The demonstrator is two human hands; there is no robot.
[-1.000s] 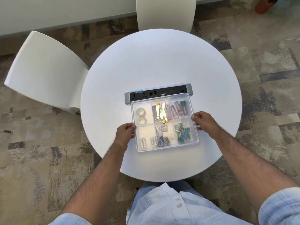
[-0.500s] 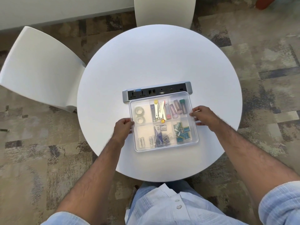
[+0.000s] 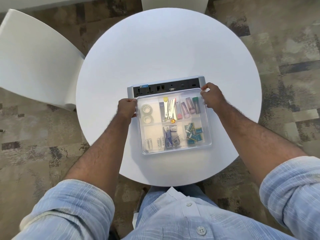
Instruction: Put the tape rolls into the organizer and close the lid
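A clear plastic organizer point(image 3: 174, 150) lies on the round white table, its transparent lid point(image 3: 150, 99) resting over the compartments. Two clear tape rolls point(image 3: 146, 113) sit one behind the other in the far left compartment. My left hand point(image 3: 126, 108) grips the organizer's left edge near the far corner. At the far right corner, my right hand point(image 3: 212, 97) pinches the lid and rim. Other compartments hold metal tools, small tubes, batteries, clips and teal packets.
A grey power and socket strip point(image 3: 166, 87) lies right behind the organizer, touching it. The round table point(image 3: 164, 49) has a white chair point(image 3: 34, 58) at its left and another chair point(image 3: 173, 2) at the far side. Patterned carpet surrounds it.
Both hands have slid from the middle of the organizer's sides toward its far corners. The camera view has moved closer and lower over the table.
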